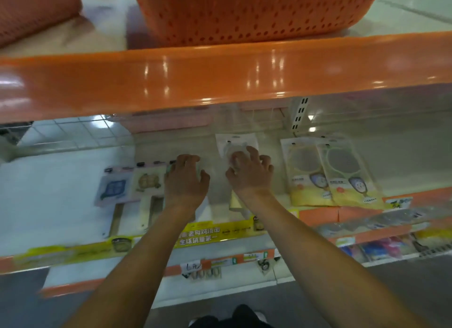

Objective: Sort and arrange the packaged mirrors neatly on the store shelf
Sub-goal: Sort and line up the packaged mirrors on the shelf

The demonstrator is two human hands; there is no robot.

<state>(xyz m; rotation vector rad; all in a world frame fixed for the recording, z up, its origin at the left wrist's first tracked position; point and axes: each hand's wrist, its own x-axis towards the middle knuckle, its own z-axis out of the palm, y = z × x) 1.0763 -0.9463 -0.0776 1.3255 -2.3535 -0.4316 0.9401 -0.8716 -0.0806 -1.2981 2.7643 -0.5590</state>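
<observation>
Shelf (244, 136) view from my feed, everything placed off the white packaged mirror (236, 147) in the middle, going left to right; far left of it lies a pack with a blue square print (113, 190), flat on the shelf, and just right of that a pack with a yellowish print (148, 182), the two side by side and pretty much touching; next comes the left hand (186, 178), just left of the white pack, fingers curled down over something pale and greenish whose edge peeks out at the fingertips, too blurry for me to say whether it's actually gripping it; then the right hand (249, 172) sits right on the white pack, fingers and thumb curled round its lower part, so I'd call that a hold; the pack's top end points toward the back of the shelf; right of it, a little way off, two yellow-bottomed mirror packs (327, 173) lie overlapping, the right one partly on top of the left, both angled slightly; above all of it runs the orange shelf edge (220, 75) with an orange perforated basket (254, 11) sitting on the upper level; below the white pack a yellow label strip (208, 234) runs along the shelf front.
</observation>
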